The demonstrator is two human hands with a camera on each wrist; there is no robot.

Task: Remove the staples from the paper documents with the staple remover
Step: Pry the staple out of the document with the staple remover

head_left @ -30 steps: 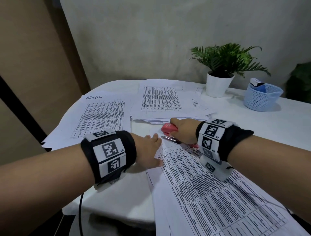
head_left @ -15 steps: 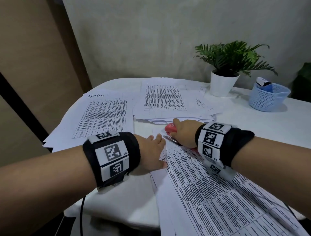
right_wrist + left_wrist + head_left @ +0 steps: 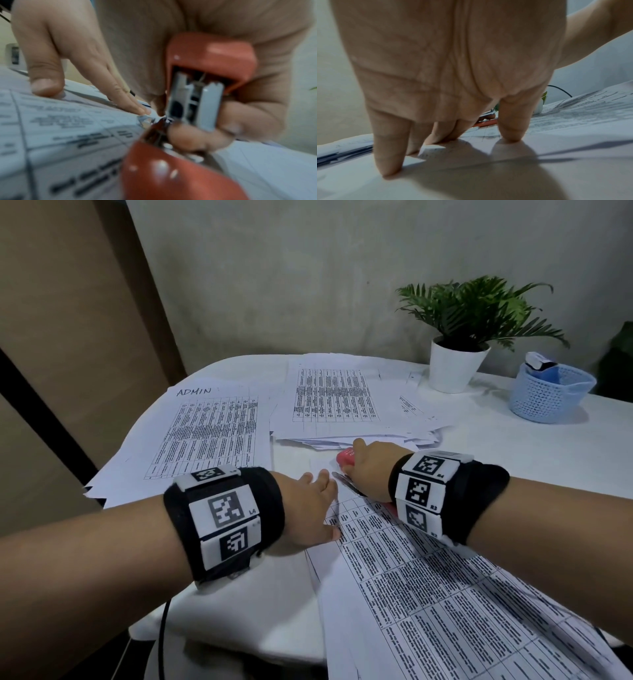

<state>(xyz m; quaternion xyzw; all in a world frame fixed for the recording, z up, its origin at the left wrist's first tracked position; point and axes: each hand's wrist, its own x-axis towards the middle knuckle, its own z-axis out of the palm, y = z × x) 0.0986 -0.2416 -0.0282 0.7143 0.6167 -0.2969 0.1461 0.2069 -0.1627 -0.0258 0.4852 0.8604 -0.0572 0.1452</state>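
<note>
A printed table document (image 3: 445,594) lies at the near right of the white table (image 3: 513,460). My left hand (image 3: 313,505) presses its top left corner flat with straight fingers (image 3: 511,129). Just to the right, my right hand (image 3: 370,470) grips a red staple remover (image 3: 346,457), fingers curled round its body (image 3: 211,56). Its metal tip (image 3: 145,120) meets the paper's corner close to the left fingertips (image 3: 135,106). The staple itself is too blurred to make out.
A loose pile of printed sheets (image 3: 335,402) lies behind the hands, and a sheet marked ADMIN (image 3: 212,433) to the left reaches the table's rounded edge. A potted plant (image 3: 459,364) and a blue basket (image 3: 548,392) stand at the back right. A cable (image 3: 162,638) hangs below my left wrist.
Both hands stay on the document's corner with the same hold. Only the head view has shifted slightly.
</note>
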